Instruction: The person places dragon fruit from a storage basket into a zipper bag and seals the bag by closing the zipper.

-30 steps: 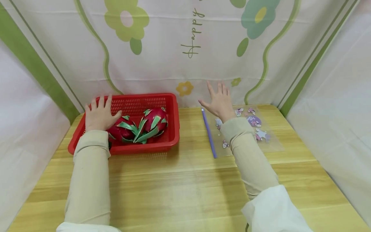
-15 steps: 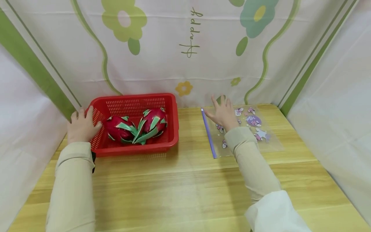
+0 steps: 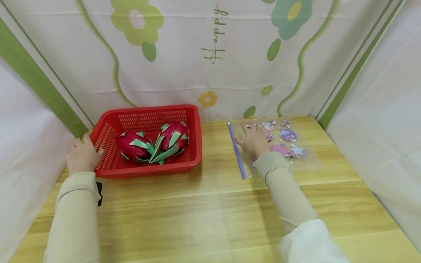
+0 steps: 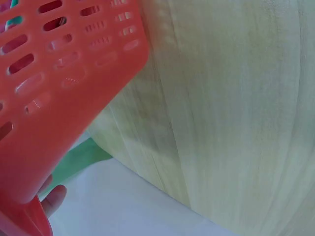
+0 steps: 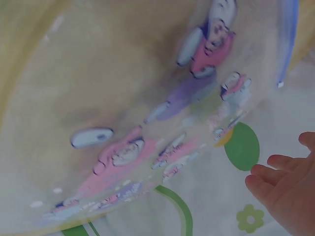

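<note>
A red perforated plastic basket [image 3: 148, 172] stands at the back left with two dragon fruits [image 3: 135, 146] with green scales inside. My left hand [image 3: 83, 155] is at the basket's left end, thumb overlapping its rim. In the left wrist view, two fingertips [image 4: 54, 199] show past the rim; the rest of the hand is hidden. My right hand [image 3: 254, 140] is low over a clear zip bag [image 3: 307, 160] with cartoon prints and a purple slider edge, fingers spread. The right wrist view shows the printed bag [image 5: 123, 98] close up beside the relaxed fingers [image 5: 275, 172].
The wood-grain table [image 3: 197, 219] is walled by white cloth [image 3: 184, 65] printed with flowers and green stripes at the back and sides. A small black item [image 3: 99, 193] shows at the left wrist.
My left hand has moved left and down, from over the basket to its left end. My right hand has lowered from above the bag's back edge down over the bag.
</note>
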Tool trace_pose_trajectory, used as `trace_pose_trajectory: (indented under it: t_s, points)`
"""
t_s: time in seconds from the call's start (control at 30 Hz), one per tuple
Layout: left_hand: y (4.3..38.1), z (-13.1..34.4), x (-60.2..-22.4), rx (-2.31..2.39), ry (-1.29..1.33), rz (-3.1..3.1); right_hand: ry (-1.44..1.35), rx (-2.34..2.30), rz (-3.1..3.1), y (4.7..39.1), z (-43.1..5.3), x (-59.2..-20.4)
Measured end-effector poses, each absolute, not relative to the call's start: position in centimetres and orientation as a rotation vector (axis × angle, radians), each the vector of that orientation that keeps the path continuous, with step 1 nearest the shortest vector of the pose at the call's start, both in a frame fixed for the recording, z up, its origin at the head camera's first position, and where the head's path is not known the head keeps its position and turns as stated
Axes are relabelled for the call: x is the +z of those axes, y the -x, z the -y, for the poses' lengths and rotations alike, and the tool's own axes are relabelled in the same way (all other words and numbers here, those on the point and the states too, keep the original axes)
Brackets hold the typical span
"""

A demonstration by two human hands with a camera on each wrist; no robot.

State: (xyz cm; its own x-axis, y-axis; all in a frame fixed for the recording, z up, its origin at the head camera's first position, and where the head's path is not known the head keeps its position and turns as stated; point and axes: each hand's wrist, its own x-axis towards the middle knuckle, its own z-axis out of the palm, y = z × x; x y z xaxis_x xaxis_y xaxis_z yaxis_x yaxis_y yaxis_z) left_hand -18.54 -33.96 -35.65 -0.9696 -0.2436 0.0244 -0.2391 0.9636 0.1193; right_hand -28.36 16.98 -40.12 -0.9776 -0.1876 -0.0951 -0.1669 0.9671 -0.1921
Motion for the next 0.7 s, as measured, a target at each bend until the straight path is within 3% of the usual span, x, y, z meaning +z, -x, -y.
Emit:
trace_pose_trajectory:
  t_s: [0.7]
  points:
    - [19.4,34.6,-36.0,-0.344,-0.386,3.102,0.326,-0.193,-2.963,26.8,-16.1,-42.5]
